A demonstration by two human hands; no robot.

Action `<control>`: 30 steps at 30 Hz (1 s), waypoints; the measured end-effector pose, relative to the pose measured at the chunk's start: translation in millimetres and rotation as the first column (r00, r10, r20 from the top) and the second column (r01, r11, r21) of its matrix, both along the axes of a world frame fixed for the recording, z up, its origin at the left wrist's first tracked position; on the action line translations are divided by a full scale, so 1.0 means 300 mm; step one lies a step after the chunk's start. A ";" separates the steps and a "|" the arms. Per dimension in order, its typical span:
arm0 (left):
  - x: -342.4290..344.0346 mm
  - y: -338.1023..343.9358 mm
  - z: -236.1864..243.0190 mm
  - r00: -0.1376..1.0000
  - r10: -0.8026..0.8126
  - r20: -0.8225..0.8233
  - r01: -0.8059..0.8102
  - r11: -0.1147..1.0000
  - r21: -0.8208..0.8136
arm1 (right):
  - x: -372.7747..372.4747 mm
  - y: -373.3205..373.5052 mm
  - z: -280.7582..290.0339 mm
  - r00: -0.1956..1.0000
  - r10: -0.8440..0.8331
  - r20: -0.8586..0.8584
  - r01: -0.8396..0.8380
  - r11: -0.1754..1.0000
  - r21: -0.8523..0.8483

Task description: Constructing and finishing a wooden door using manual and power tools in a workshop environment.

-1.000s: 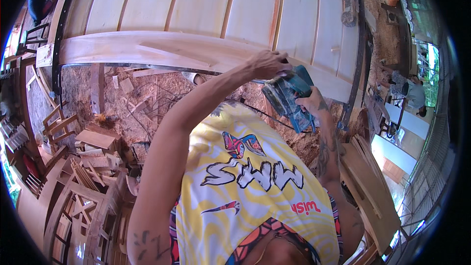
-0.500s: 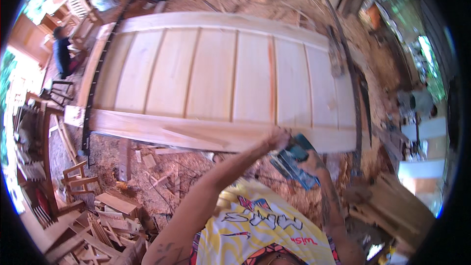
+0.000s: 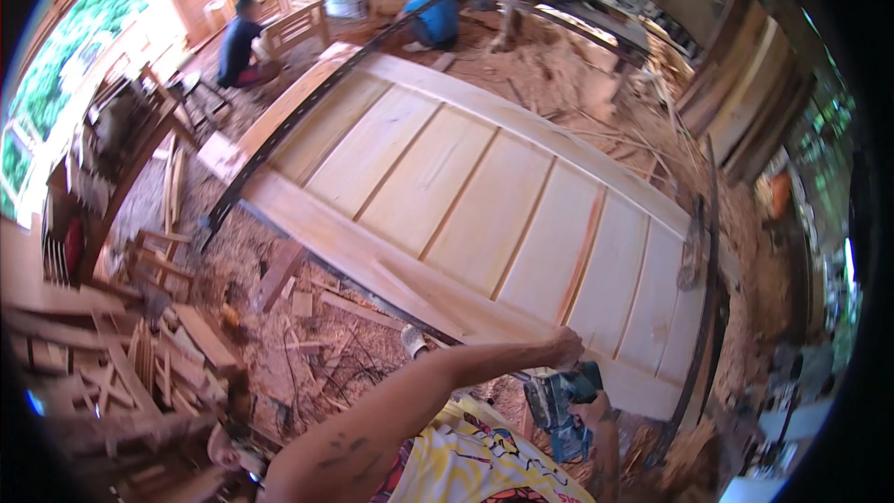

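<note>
A large pale wooden panel (image 3: 456, 188), framed by rails with several boards between them, lies slanting before me. My left hand (image 3: 563, 348) is closed at the panel's near rail, toward its right end; whatever its fingers hold, if anything, is hidden. My right hand (image 3: 598, 408) grips the handle of a blue-green power tool (image 3: 562, 401), just off the panel's near edge and below my left hand. The tool's exact kind is hard to tell. A thin tapered wood strip (image 3: 417, 294) rests on the near rail.
Long dark bar clamps (image 3: 303, 121) cross the panel's left end, and another bar (image 3: 710, 289) its right. A short wood block (image 3: 691, 247) lies by the right end. Scrap wood (image 3: 154, 368) piles at lower left. Two people (image 3: 244, 47) crouch beyond the far left end.
The view has swung, so the panel now slants down to the right and two people show at the back. Both hands remain by the near rail, the right still gripping the power tool.
</note>
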State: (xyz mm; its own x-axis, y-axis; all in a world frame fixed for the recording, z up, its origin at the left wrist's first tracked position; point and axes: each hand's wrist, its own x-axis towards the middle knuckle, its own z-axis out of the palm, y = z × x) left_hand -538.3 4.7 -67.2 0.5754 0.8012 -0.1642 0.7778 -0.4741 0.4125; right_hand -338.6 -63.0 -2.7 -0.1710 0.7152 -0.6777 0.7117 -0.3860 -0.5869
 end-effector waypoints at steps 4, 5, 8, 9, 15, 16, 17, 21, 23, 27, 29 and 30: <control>-0.100 0.064 0.008 0.976 -0.217 -0.015 0.217 0.967 0.131 | -0.047 0.024 -0.008 0.990 -0.081 -0.118 0.068 0.992 -0.106; -0.117 0.067 0.010 0.961 -0.276 -0.003 0.271 0.942 0.196 | -0.055 0.040 -0.023 0.986 -0.076 -0.149 0.056 0.990 -0.133; -0.060 0.029 0.061 0.949 -0.308 0.074 0.286 0.932 0.221 | -0.006 -0.015 -0.009 0.979 -0.169 -0.115 0.153 0.979 -0.132; -0.056 0.014 0.077 0.968 -0.216 0.128 0.191 0.965 0.182 | -0.022 -0.015 -0.001 0.979 -0.166 -0.121 0.150 0.980 -0.135; 0.010 -0.028 -0.015 0.975 0.174 0.140 -0.184 0.981 0.061 | -0.010 0.011 -0.004 0.992 -0.118 -0.051 0.118 0.993 0.010; 0.037 -0.034 -0.022 0.961 0.247 0.128 -0.254 0.966 0.039 | 0.002 0.016 -0.001 0.996 -0.076 -0.045 0.075 0.997 -0.011; 0.068 -0.046 -0.030 0.961 0.240 0.137 -0.246 0.969 0.030 | 0.019 0.021 0.001 0.999 -0.028 -0.037 0.027 0.999 -0.034; 0.203 -0.082 -0.211 0.868 0.462 0.182 -0.495 0.833 0.246 | 0.052 -0.019 -0.002 0.998 -0.066 -0.013 0.065 0.996 -0.060; 0.277 -0.056 -0.300 0.849 0.505 0.152 -0.524 0.772 0.361 | 0.076 0.021 -0.034 0.993 0.024 -0.112 -0.020 0.999 0.038; 0.150 -0.026 -0.086 0.867 0.494 0.062 -0.490 0.869 -0.068 | 0.073 0.013 -0.072 0.999 -0.031 -0.035 0.034 0.996 0.087; 0.122 -0.004 -0.081 0.850 0.522 0.073 -0.526 0.849 0.052 | -0.012 0.067 0.004 0.998 -0.061 -0.033 0.059 0.996 -0.061; 0.126 0.022 -0.091 0.805 0.592 0.045 -0.592 0.806 -0.026 | -0.055 0.068 0.054 0.998 -0.056 -0.014 0.055 0.997 -0.060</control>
State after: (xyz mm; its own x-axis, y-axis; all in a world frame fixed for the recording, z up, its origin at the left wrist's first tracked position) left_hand -500.6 11.4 -94.6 -0.0026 0.9872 -0.1594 0.8851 0.0764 0.4591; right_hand -355.0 -42.5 13.6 -0.1432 0.6819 -0.7173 0.6795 -0.4592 -0.5722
